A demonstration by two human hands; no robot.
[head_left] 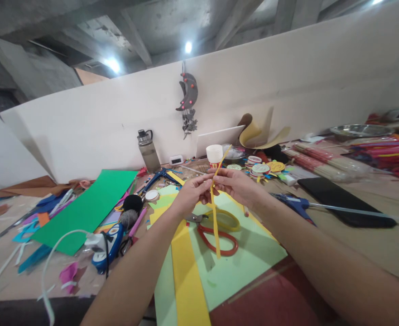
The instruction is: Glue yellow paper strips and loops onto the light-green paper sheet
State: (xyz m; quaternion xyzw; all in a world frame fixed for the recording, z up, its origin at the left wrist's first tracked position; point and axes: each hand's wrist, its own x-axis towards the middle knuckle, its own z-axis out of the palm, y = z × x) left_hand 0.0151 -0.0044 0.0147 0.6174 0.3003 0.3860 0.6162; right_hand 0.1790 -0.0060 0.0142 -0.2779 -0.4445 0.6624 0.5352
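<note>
A narrow yellow strip [215, 222] runs up between my hands, one end rising past the fingers and the other hanging down. My left hand [195, 192] is closed, pinching the strip from the left. From the right my right hand [235, 183] pinches it at about the same spot, fingertips almost meeting. Below lie scissors with one red and one yellow handle [231, 251], partly behind the hanging strip. They rest on pale green sheets [247, 267]. A wider yellow strip [187, 276] lies over the sheets on the left.
On the left are a green sheet [87, 208] and a blue power strip [109, 253] with a white plug. A blue glue gun [296, 206] and a black slab [342, 201] lie right. Behind stand a bottle [148, 151] and a white cup [214, 153].
</note>
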